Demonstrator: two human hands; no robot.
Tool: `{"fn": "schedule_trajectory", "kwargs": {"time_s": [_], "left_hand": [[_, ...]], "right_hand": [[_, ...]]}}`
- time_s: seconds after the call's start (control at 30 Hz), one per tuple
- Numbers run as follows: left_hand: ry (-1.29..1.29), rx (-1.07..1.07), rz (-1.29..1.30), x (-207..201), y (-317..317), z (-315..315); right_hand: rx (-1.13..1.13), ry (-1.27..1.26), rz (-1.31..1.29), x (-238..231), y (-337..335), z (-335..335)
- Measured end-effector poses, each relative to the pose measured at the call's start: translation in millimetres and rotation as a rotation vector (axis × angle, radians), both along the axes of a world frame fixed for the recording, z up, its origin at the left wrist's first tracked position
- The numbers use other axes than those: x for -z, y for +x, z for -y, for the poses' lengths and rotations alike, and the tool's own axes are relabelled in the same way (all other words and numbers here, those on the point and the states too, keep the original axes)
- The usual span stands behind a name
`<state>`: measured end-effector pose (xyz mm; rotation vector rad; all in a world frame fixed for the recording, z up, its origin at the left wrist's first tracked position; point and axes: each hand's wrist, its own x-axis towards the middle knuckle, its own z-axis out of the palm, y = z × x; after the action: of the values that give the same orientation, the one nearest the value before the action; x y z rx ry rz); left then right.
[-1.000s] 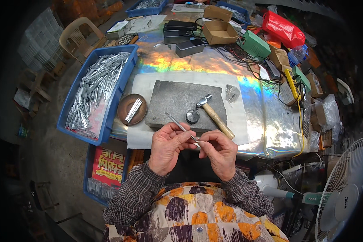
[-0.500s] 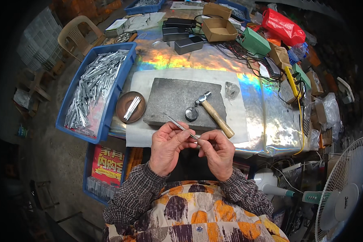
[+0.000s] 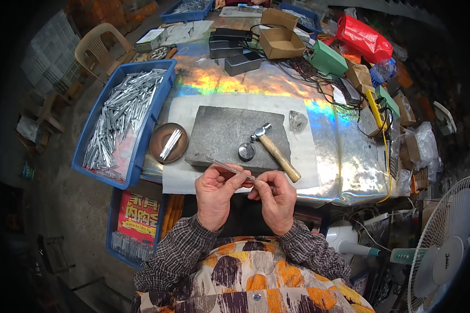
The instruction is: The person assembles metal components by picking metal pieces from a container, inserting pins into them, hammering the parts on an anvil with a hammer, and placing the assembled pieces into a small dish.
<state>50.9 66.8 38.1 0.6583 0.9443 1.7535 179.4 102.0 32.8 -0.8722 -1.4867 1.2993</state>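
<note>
A thin silvery metal rod slants between both hands at the near edge of the stone. My left hand pinches it between thumb and fingers, its far end sticking out up and to the left. At its near end, my right hand closes thumb and fingertips on it; the fingers partly hide that end. Just beyond lies a grey stone block bearing a small round dark metal piece and a wooden-handled hammer. Several similar rods lie in a brown round bowl to the left.
A blue tray heaped with silvery rods stands at the left, another blue crate below it. A small clear plastic bag lies right of the stone. Boxes, cables and a yellow power strip crowd the right; a fan stands lower right.
Both hands have shifted slightly left, the right one more, still holding the rod, which now lies a little flatter. Another person's hands now show at the far top edge.
</note>
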Motion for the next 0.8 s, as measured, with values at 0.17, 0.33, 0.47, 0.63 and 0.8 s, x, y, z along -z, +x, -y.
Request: {"fn": "schedule_trajectory", "kwargs": {"time_s": [0.17,0.33,0.47,0.63,0.8], "left_hand": [[0.016,0.031,0.121,3.0,-2.0,-1.9],[0.03,0.018,0.14,6.1,-0.7,-4.5],[0.021,0.019,0.173,9.4,0.1,-4.0],[0.003,0.014,0.182,12.7,-0.5,-4.8],[-0.018,0.041,0.214,11.2,-3.6,-3.1]], "right_hand": [[0.003,0.014,-0.018,-0.6,-2.9,-1.5],[0.007,-0.012,-0.043,1.4,-5.2,-2.2],[0.003,-0.024,-0.073,4.4,-6.6,-2.3],[-0.006,-0.057,-0.061,5.7,-5.1,-6.0],[0.049,-0.112,-0.056,2.6,-4.2,-5.9]]}}
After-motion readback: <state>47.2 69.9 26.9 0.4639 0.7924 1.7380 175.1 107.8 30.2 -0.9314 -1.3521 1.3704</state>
